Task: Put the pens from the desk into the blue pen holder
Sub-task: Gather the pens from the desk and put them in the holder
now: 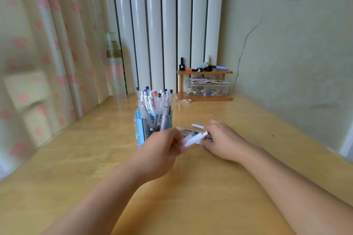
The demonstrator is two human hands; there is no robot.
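White pen (194, 138) gripped by both hands — left (162, 150), right (223, 139); labels unreadable.

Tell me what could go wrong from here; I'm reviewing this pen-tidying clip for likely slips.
The blue pen holder is already crowded, so another pen may jam or push others out. The left hand sits right against it and could tip it. The white pen between both hands is blurred; with the right hand over loose pens, it could drop.
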